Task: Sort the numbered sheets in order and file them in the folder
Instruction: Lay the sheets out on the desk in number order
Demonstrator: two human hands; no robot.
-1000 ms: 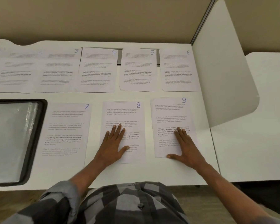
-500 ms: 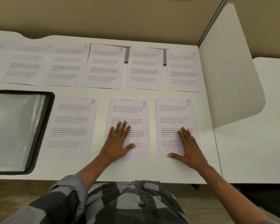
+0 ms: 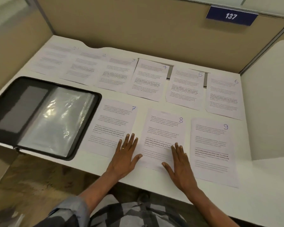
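Observation:
Nine numbered sheets lie face up on the white desk [image 3: 95, 166] in two rows. Sheets 1 to 6 form the far row, from sheet 1 [image 3: 56, 58] to sheet 6 [image 3: 223, 95]. Sheet 7 [image 3: 113, 122], sheet 8 [image 3: 162, 131] and sheet 9 [image 3: 211, 148] make the near row. My left hand [image 3: 125, 154] lies flat with spread fingers between sheets 7 and 8, its thumb on sheet 8. My right hand [image 3: 179, 163] rests flat on the lower right part of sheet 8. The black zip folder [image 3: 44, 115] lies open at the left, its clear sleeves showing.
Beige partition walls close the desk at the back and left, with a blue sign reading 137 [image 3: 230, 16] at the top right. A white divider panel [image 3: 269, 104] stands at the right edge. The folder overhangs the desk's near left edge.
My right hand has left sheet 9 and now rests on sheet 8. My left hand has slid left to sheet 8's left edge. The camera has turned left and up.

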